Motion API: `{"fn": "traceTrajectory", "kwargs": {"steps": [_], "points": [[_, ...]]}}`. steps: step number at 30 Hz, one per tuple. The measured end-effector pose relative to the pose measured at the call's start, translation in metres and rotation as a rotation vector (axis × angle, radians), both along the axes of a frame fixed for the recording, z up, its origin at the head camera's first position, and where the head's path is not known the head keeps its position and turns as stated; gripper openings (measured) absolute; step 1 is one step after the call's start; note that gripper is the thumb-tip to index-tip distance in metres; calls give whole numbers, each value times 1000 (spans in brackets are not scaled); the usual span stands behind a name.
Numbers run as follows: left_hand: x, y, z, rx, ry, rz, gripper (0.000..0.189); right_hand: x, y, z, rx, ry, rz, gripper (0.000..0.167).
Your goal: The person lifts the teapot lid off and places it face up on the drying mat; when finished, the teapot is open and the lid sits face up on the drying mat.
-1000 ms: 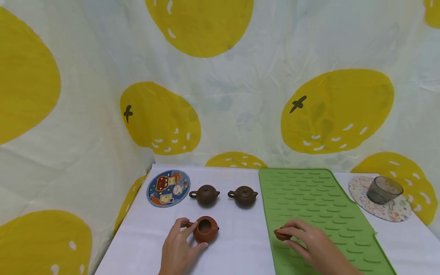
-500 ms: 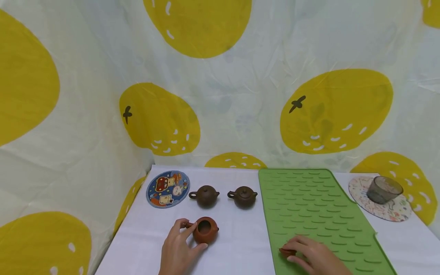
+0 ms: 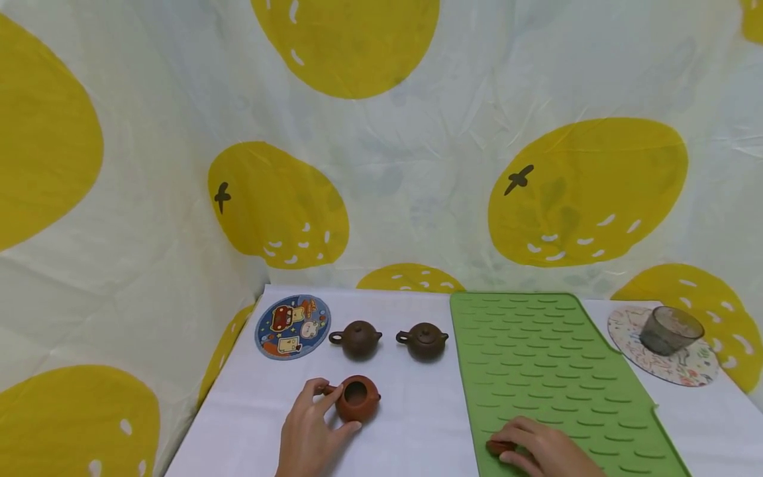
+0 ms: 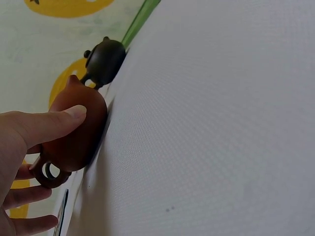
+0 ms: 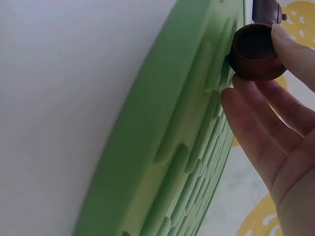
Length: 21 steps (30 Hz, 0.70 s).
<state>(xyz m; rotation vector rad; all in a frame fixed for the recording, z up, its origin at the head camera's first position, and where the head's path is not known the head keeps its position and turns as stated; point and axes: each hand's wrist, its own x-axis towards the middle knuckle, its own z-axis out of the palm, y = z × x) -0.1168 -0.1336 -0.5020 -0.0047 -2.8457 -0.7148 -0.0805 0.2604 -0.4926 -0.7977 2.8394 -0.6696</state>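
A reddish-brown clay teapot point(image 3: 365, 416) stands on the white cloth, its round top opening uncovered. My left hand point(image 3: 308, 430) holds it, thumb against the body and fingers around the handle side. In the left wrist view the teapot point(image 4: 81, 140) shows its spout and looped handle, with two fingers spread beyond. My right hand point(image 3: 545, 450) pinches a small teapot lid point(image 3: 498, 448) of the same clay, low over the near left part of the green mat point(image 3: 524, 371). In the right wrist view the lid point(image 5: 261, 69) shows its hollow underside, close to the ridged mat.
Two dark brown lidded teapots point(image 3: 359, 344) stand side by side behind the reddish one. A round blue cartoon mat point(image 3: 293, 328) lies at the far left. At the far right, a smoky glass cup point(image 3: 669, 334) stands on a patterned round mat point(image 3: 624, 331). A lemon-print curtain point(image 3: 411, 199) hangs behind.
My right hand has moved nearer to me and slightly to the right over the green mat, carrying the lid. My left hand and the teapot have stayed in place.
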Motion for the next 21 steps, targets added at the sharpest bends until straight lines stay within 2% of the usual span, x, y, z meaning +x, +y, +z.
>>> {"fn": "traceTrajectory", "kwargs": {"steps": [6, 13, 18, 21], "points": [[-1, 0, 1, -16, 9, -7, 65, -8, -1, 5, 7, -68, -29, 29], [-1, 0, 0, -17, 5, -2, 65, -14, -5, 9, -22, 23, -11, 28], [-1, 0, -1, -17, 0, 4, 66, -18, -6, 11, -43, -6, -74, 24], [-1, 0, -1, -17, -6, 3, 66, -20, -7, 9, -24, 26, -99, 23]]}}
